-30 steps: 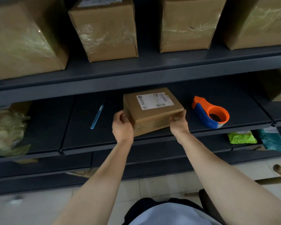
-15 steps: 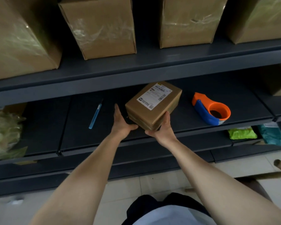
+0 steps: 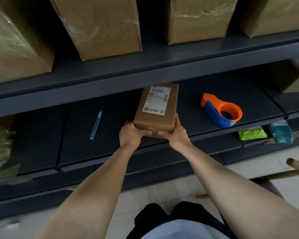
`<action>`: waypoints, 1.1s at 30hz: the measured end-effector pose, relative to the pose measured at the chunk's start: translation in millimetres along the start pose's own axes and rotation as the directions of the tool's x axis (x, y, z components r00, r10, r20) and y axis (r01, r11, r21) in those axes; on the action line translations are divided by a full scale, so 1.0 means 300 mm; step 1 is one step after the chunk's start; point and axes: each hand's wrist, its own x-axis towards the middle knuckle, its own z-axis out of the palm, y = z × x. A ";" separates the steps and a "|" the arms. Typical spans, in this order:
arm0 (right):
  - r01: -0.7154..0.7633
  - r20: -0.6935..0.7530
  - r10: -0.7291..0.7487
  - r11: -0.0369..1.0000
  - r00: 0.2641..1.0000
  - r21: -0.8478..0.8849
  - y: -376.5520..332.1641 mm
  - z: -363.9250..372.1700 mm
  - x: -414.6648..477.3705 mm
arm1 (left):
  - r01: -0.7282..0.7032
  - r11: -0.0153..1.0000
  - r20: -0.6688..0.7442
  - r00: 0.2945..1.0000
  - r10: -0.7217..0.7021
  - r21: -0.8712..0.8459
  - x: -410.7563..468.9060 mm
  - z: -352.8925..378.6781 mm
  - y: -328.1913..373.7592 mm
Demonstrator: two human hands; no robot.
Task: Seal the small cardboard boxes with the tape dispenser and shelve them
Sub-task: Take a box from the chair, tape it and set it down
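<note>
The small cardboard box [image 3: 155,120] at the centre is seen in plain brown, and a white label [image 3: 156,100] printed with black barcodes and text is carried on its top. The tape dispenser [image 3: 220,111], right of centre, is coloured orange with a blue side (a dark hollow is shown inside its ring). The shelf [image 3: 162,66] is finished in dark grey. A light blue pen-like tool [image 3: 96,125] is seen left of centre. The large boxes [image 3: 100,26] along the top are tan, streaked with glossy clear tape. At the lower right, a bright green packet [image 3: 252,134] and a teal packet [image 3: 280,133] are shown. The floor [image 3: 145,192] is tiled in pale cream.
</note>
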 end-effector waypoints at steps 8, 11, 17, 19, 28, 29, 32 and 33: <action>0.009 -0.008 -0.010 0.996 1.000 -0.084 0.008 -0.067 -0.020 | -0.099 0.977 -0.022 0.994 0.105 0.189 -0.070 0.009 -0.014; -0.010 -0.121 -0.004 0.994 0.993 -0.111 0.014 -0.092 -0.016 | -0.211 0.952 -0.001 0.976 0.217 0.223 -0.115 0.030 -0.039; -0.064 -0.196 0.065 0.998 0.979 0.010 0.063 -0.101 -0.011 | -0.285 0.940 0.046 0.959 0.281 0.188 -0.123 0.023 -0.043; -0.106 -0.206 0.108 0.994 0.973 0.021 0.069 -0.093 -0.010 | -0.165 0.981 -0.036 0.985 0.169 0.100 -0.087 -0.005 -0.016; 0.023 -0.186 -0.004 0.995 0.982 0.097 0.022 0.097 -0.072 | -0.098 0.973 0.220 0.965 0.145 -0.208 0.006 0.020 0.056; 0.039 -0.196 -0.012 0.990 0.981 0.133 0.017 0.098 -0.071 | -0.105 0.973 0.205 0.968 0.147 -0.204 0.004 0.034 0.053; 0.051 -0.248 -0.004 0.982 0.969 0.182 0.007 0.052 -0.074 | -0.142 0.977 0.129 0.978 0.164 -0.162 -0.023 0.072 0.039; 0.035 -0.249 0.009 0.984 0.969 0.173 0.001 0.026 -0.079 | -0.158 0.975 0.085 0.981 0.173 -0.157 -0.032 0.074 0.039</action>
